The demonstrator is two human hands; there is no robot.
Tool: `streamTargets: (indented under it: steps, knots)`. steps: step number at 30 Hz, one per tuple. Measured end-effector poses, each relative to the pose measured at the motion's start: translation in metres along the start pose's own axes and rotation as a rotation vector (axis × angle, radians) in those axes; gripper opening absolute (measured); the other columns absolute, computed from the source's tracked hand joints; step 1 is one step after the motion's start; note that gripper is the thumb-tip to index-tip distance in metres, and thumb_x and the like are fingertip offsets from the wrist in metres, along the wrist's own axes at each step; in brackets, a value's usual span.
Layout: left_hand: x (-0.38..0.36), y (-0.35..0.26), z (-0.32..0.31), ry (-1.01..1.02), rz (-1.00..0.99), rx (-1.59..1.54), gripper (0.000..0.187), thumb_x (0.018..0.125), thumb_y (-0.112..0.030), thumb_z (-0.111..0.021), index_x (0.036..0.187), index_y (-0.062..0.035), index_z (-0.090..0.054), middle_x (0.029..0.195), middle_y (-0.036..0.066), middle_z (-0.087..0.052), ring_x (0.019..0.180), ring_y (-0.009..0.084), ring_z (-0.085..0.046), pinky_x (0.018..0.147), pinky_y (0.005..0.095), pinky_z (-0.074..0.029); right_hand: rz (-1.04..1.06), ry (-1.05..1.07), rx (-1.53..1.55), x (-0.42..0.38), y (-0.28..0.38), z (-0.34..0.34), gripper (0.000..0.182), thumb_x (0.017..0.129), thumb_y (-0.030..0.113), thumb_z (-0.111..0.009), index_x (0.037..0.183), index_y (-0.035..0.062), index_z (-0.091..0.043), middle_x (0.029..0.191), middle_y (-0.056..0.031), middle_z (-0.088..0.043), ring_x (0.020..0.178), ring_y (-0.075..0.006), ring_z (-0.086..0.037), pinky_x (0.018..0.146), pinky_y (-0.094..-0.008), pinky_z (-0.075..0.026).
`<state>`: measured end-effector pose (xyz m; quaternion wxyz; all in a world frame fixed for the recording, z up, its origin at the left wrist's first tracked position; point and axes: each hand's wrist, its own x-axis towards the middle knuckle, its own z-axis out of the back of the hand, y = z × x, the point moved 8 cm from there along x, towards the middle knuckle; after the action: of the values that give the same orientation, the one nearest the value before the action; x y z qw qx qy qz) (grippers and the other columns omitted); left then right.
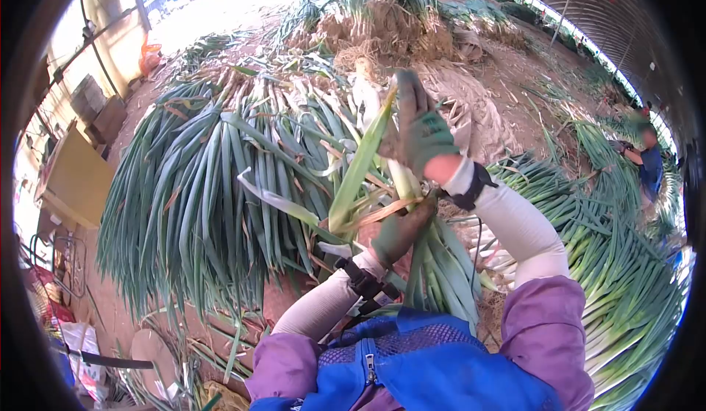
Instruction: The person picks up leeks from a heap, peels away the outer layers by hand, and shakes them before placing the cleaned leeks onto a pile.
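Note:
Both my hands wear green work gloves. My left hand (403,234) is closed around a large green onion (403,181) at the point where the pale stalk meets the leaves. Below the fist its green leaves (445,271) hang in front of my blue vest. Higher up, my right hand (425,128) is beside the stalk, its fingers stretched out and pointing away from me. A loosened yellow-green outer leaf (360,167) stands to the left of the right hand, its tip close to the fingers. Dry brown leaf strips (386,212) hang near the left fist.
A big heap of green onions (198,183) lies at left, leaves toward me. Another long pile (596,264) covers the right side, with a person in blue (650,162) beyond it. More bundles with soily roots (382,21) stand ahead. A yellow board (77,179) leans at far left.

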<state>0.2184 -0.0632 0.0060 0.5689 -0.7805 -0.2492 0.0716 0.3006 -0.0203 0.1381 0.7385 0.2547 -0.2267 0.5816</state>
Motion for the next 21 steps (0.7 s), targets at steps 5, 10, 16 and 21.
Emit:
streamTargets:
  steps: [5,10,16,21]
  knots:
    - [-0.013,0.021,-0.016,0.001,0.077,-0.042,0.032,0.094,-0.026,-0.061,0.115,-0.0028,-0.057,0.090,0.000,-0.057,0.080,0.0091,-0.054,0.070,0.0257,-0.047,0.133,0.076,-0.337,0.045,0.035,0.022,0.071,0.072,0.023,-0.078,0.135,0.0127,-0.047,0.148,-0.0170,-0.033,0.136,-0.0372,-0.033,0.107,-0.0411,-0.039]
    - [-0.009,0.017,-0.008,0.082,0.164,-0.127,0.031,0.096,-0.027,-0.056,0.113,-0.0011,-0.057,0.091,0.003,-0.057,0.081,0.0106,-0.056,0.071,0.0259,-0.048,-0.139,0.213,0.015,0.099,-0.005,0.019,0.016,0.091,0.020,-0.059,0.106,0.0134,-0.060,0.093,-0.0040,-0.065,0.081,-0.0199,-0.062,0.077,-0.0378,-0.052]
    - [-0.001,-0.027,0.007,0.024,-0.344,0.471,0.034,0.100,-0.030,-0.041,0.107,-0.0011,-0.058,0.085,0.006,-0.062,0.074,0.0140,-0.061,0.069,0.0285,-0.050,-0.454,-0.090,0.193,0.145,-0.143,0.002,0.019,0.097,0.022,-0.052,0.107,0.0078,-0.060,0.083,-0.0027,-0.064,0.068,-0.0135,-0.060,0.060,-0.0285,-0.051]
    - [-0.007,-0.017,0.021,0.077,0.093,0.038,0.046,0.103,-0.041,-0.032,0.104,-0.0030,-0.059,0.085,0.005,-0.061,0.075,0.0144,-0.060,0.071,0.0287,-0.051,-0.652,0.140,1.203,0.070,-0.087,0.034,0.030,0.102,0.026,-0.041,0.117,0.0058,-0.058,0.110,-0.0101,-0.067,0.085,-0.0121,-0.065,0.058,-0.0249,-0.049]
